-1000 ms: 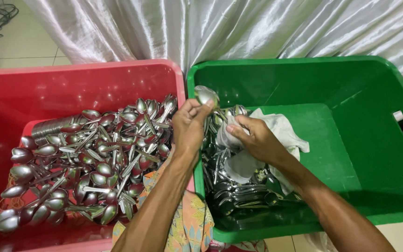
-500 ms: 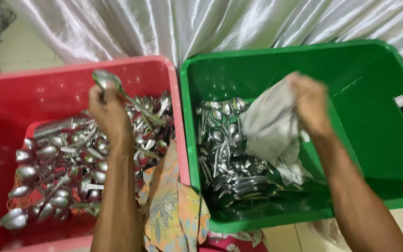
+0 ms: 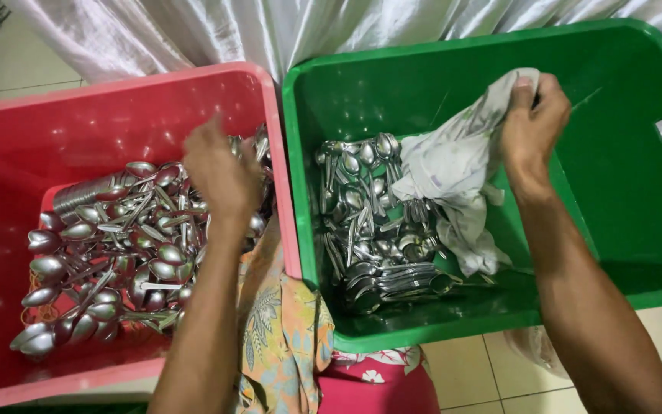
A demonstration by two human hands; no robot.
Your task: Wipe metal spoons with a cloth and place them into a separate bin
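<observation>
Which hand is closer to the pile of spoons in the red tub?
Left. The left hand is right over the spoon pile; the right hand holds a cloth above the green tub.

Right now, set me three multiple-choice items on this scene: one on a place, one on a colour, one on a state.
1. Where is the left hand?
A. Over the spoons in the red tub
B. Inside the green tub
C. On the floor tiles

2. What colour is the tub under the cloth?
A. Blue
B. Green
C. Yellow

3. How is the pale cloth held?
A. Folded flat
B. Lying untouched
C. Gripped and lifted by the right hand

Answers: 1 A, the hand hovers above the spoon pile in the red tub. 2 B, its walls are green. 3 C, the fingers pinch its top corner and it hangs down.
</observation>
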